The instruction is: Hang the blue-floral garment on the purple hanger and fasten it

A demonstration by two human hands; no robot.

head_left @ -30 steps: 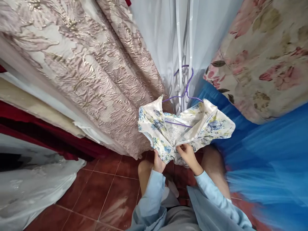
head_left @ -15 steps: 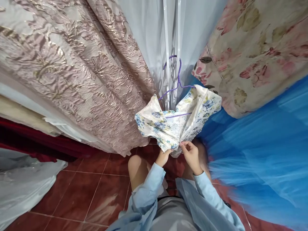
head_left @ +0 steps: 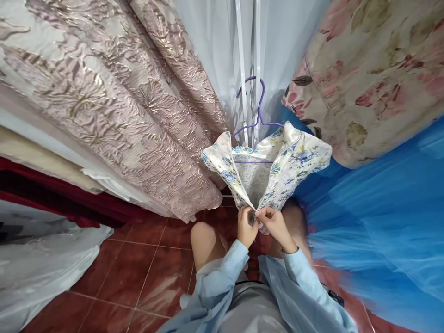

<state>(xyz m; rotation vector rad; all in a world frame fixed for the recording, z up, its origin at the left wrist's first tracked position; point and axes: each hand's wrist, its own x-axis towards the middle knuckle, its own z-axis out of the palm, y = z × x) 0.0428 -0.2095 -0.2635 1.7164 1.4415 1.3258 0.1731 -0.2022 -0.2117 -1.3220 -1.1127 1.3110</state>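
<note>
Straight ahead, low centre of my head view, I've got one white satin garment w/ blue-and-yellow flower print [head_left: 274,169], hung on one thin purple wire hanger [head_left: 258,108]. The hanger hook sits up against the white metal bars [head_left: 248,69] behind a sheer white curtain [head_left: 211,51]. Both hands are together at the garment's lower front: left hand [head_left: 247,226] and right hand [head_left: 275,225], fingertips pinched shut on the two front edges where they meet, knuckles nearly touching. Garment front is spread in a V above them; pale inner lining shows between the flaps.

Count of the rest: one pink-gold brocade cloth [head_left: 114,106] hanging at left, one cream fabric w/ pink rose print [head_left: 374,78] upper right, one mass of bright blue tulle [head_left: 381,222] at right, one white shiny fabric heap [head_left: 38,263] lower left, one dark red cloth strip [head_left: 52,203] under the brocade. Two light blue sleeves [head_left: 222,277], two bare knees below the hands.

Floor is glossy red-brown tile [head_left: 145,277] w/ pale grout lines; indoor spot, fabrics crowding all sides.

Edges: brocade hem ends just left of the garment, tulle presses near its right shoulder. Open room is only the tile patch lower left of the knees.
</note>
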